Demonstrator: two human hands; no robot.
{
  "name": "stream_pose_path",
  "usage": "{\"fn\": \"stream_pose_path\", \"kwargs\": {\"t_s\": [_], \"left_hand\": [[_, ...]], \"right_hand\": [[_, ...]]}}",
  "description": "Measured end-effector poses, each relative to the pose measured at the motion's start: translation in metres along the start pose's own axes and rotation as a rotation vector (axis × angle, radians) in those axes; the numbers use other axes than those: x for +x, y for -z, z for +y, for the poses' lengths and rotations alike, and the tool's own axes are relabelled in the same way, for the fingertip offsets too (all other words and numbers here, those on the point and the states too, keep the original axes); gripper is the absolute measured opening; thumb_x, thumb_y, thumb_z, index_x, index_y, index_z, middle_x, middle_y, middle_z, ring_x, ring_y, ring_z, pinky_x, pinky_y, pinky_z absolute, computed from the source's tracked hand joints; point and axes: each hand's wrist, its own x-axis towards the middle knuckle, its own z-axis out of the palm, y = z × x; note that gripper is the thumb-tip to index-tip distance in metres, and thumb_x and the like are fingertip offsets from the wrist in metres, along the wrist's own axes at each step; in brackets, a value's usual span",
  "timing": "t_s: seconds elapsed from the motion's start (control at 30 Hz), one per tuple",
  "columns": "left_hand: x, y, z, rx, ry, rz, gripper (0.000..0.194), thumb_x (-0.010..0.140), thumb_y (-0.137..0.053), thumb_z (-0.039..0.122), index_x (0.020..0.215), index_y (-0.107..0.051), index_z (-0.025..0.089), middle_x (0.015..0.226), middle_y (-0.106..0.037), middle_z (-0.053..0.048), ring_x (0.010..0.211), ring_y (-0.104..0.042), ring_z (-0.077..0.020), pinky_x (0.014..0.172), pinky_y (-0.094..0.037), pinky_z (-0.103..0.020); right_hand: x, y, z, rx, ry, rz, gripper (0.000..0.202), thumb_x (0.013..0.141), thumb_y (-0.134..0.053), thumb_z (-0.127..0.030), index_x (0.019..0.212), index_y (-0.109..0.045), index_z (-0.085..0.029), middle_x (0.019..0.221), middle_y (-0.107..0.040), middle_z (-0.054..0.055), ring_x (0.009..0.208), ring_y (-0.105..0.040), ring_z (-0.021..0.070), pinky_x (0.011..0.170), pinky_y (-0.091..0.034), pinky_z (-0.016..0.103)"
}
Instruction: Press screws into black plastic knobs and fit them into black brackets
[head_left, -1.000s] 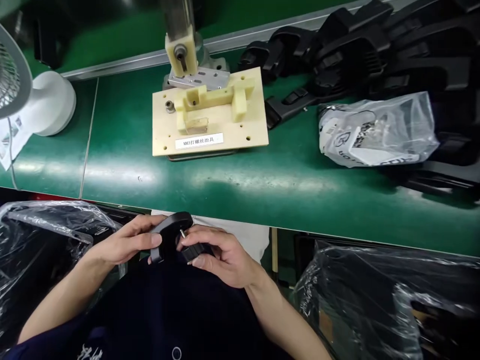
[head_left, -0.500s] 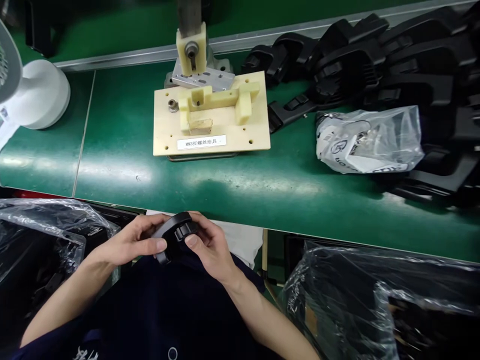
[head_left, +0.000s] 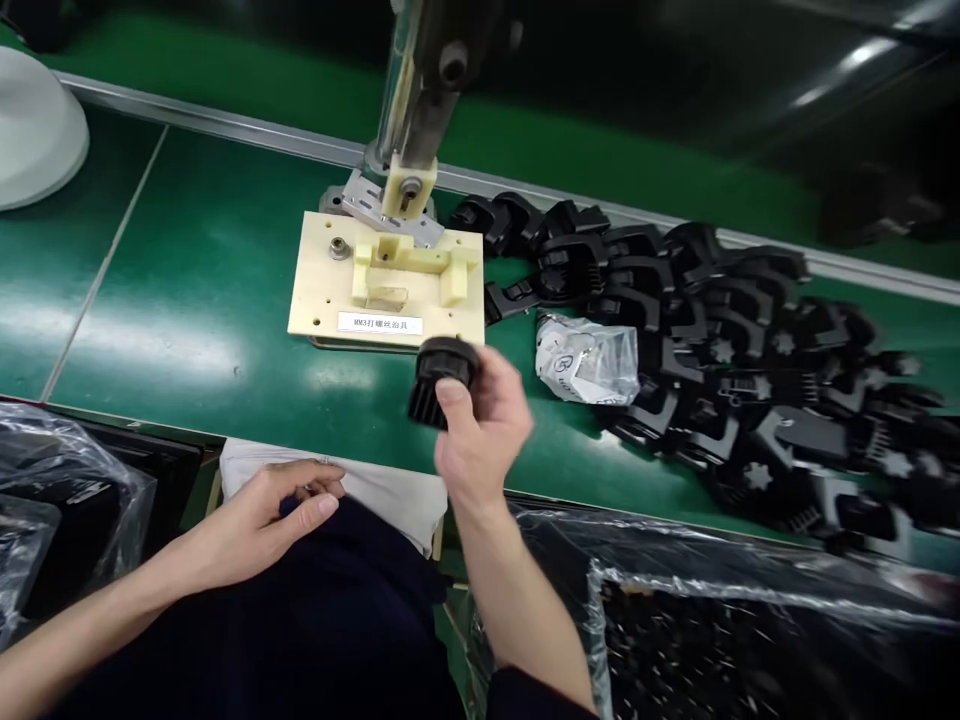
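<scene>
My right hand [head_left: 480,425] grips a black plastic part [head_left: 444,380] with a rounded top and ribbed side, held over the bench just in front of the cream fixture plate [head_left: 313,290]. Thumb and fingers pinch it from the right. Lower left, near the bench's front edge, my left hand [head_left: 277,510] is bent with its fingers loosely curled and apart, nothing between them. On the plate stand yellow blocks [head_left: 454,280] and a white label [head_left: 380,323]; no black part sits among the blocks.
Behind the plate rises a metal press column [head_left: 424,120]. A clear plastic bag [head_left: 589,360] of small parts lies to the right, beside many black parts [head_left: 802,440]. Plastic-lined boxes stand below at both sides. A white round object [head_left: 37,130] is at the far left.
My right hand has moved up and right with the black part, away from my left hand, which has let go of it. The view has swung toward the right.
</scene>
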Motion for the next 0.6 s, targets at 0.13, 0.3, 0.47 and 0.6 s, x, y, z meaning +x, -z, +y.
{"fn": "stream_pose_path", "kwargs": {"t_s": [0.13, 0.3, 0.47, 0.6], "left_hand": [[-0.003, -0.001, -0.015, 0.017, 0.028, 0.028, 0.036, 0.089, -0.051, 0.047, 0.112, -0.064, 0.022, 0.108, -0.068, -0.006, 0.099, -0.061, -0.0212, 0.087, -0.049, -0.032], [-0.009, -0.002, -0.034, -0.07, 0.022, 0.101, 0.036, 0.088, -0.052, 0.046, 0.113, -0.064, 0.022, 0.106, -0.068, -0.006, 0.098, -0.062, -0.0223, 0.085, -0.05, -0.033], [-0.005, 0.004, -0.035, -0.083, -0.007, 0.134, 0.034, 0.089, -0.051, 0.044, 0.11, -0.064, 0.02, 0.099, -0.069, -0.006, 0.093, -0.062, -0.021, 0.084, -0.05, -0.032], [0.007, 0.01, -0.012, 0.017, -0.087, 0.111, 0.033, 0.09, -0.049, 0.041, 0.109, -0.064, 0.019, 0.099, -0.069, -0.006, 0.09, -0.063, -0.0201, 0.075, -0.051, -0.029]], "right_hand": [[0.074, -0.004, 0.001, -0.617, 0.608, -0.268, 0.049, 0.082, -0.06, -0.059, 0.111, -0.062, -0.019, 0.107, -0.064, 0.012, 0.104, -0.059, 0.0273, 0.094, -0.048, 0.045], [0.116, -0.028, 0.02, -0.855, 0.819, -0.472, 0.046, 0.095, -0.041, -0.05, 0.124, -0.058, -0.018, 0.115, -0.061, 0.012, 0.107, -0.057, 0.0258, 0.095, -0.047, 0.043], [0.121, -0.03, 0.021, -0.966, 0.849, -0.575, 0.045, 0.097, -0.037, -0.04, 0.135, -0.047, -0.019, 0.127, -0.055, 0.012, 0.121, -0.048, 0.0284, 0.103, -0.043, 0.049], [0.129, -0.027, 0.015, -0.947, 0.911, -0.739, 0.039, 0.096, -0.042, -0.032, 0.13, -0.053, -0.016, 0.127, -0.057, 0.012, 0.121, -0.049, 0.0275, 0.104, -0.043, 0.048]]}}
